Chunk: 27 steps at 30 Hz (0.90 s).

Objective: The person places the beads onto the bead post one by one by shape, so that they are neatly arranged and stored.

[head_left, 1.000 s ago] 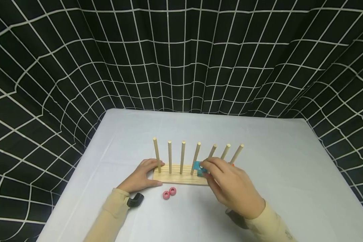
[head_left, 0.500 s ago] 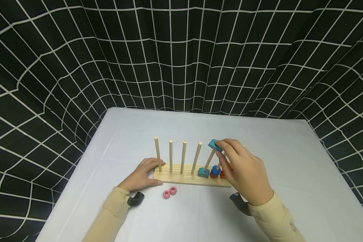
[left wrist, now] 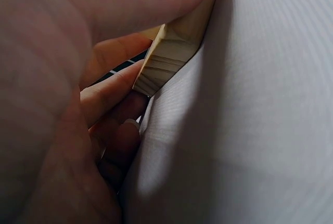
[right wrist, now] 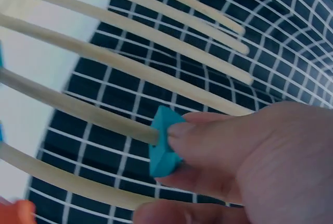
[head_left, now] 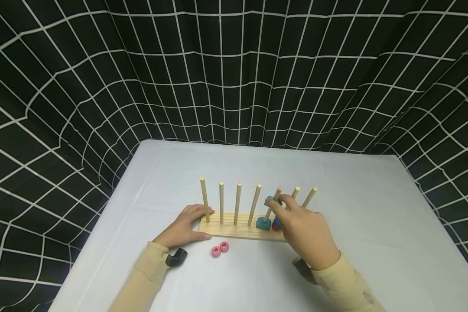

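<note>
A wooden peg board [head_left: 234,232] with a row of several upright pegs stands on the white table. My left hand [head_left: 180,229] grips its left end, thumb along the front and fingers behind; the left wrist view shows the wooden board [left wrist: 174,52] between them. With thumb and fingertips, my right hand [head_left: 306,229] pinches a teal block [right wrist: 164,143] threaded on the upper part of the fifth peg from the left. Another teal block [head_left: 263,223] sits at that peg's foot. Beside it, a blue bead [head_left: 276,222] lies over a red one on the sixth peg, partly hidden by my right hand.
Two pink beads [head_left: 220,249] lie on the table in front of the board. An orange piece [right wrist: 21,213] shows at the lower left of the right wrist view. A black curtain with white grid lines [head_left: 234,86] surrounds the table [head_left: 179,173].
My right hand lifted the teal block from near the board to the fifth peg's top, then lowered it a little along that peg. My left hand has stayed on the board.
</note>
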{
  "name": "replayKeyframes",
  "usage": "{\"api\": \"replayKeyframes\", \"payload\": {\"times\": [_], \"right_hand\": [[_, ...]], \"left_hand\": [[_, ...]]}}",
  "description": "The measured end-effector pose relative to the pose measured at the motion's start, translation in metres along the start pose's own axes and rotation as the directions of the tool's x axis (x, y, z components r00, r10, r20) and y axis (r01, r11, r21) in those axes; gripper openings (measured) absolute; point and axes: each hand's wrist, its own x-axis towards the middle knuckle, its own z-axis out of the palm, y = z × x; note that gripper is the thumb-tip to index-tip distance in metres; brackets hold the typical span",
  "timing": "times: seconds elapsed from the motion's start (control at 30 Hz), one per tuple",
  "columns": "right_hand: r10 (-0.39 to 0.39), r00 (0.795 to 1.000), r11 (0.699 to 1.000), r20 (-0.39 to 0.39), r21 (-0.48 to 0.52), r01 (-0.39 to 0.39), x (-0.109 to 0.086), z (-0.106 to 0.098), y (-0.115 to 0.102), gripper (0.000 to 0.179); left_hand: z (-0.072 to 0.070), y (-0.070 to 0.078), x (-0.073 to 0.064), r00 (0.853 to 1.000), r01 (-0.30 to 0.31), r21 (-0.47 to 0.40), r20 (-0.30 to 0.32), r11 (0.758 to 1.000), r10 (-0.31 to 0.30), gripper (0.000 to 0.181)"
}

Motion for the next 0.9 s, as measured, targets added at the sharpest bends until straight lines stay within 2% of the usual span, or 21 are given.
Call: {"api": "replayKeyframes", "payload": {"times": [0.3, 0.5, 0.77, 0.9], "right_hand": [[-0.007, 0.998, 0.999, 0.057, -0.034, 0.009, -0.019, 0.041, -0.004, 0.037], [-0.009, 0.988, 1.000, 0.154, -0.024, 0.013, -0.025, 0.057, -0.007, 0.041], [-0.018, 0.993, 1.000, 0.113, -0.021, 0.020, -0.030, 0.068, -0.007, 0.038], [-0.006, 0.992, 1.000, 0.125, -0.017, 0.008, -0.029, 0.067, -0.007, 0.037]], "left_hand": [[0.000, 0.000, 0.001, 1.000, 0.006, -0.009, 0.004, 1.000, -0.006, 0.071], [0.000, 0.001, 0.001, 1.000, 0.016, -0.002, 0.004, 1.000, -0.016, 0.071], [0.001, -0.001, 0.001, 1.000, 0.015, -0.002, 0.002, 1.000, -0.015, 0.071], [0.002, -0.003, 0.002, 1.000, 0.019, -0.004, 0.005, 1.000, -0.019, 0.071]]}}
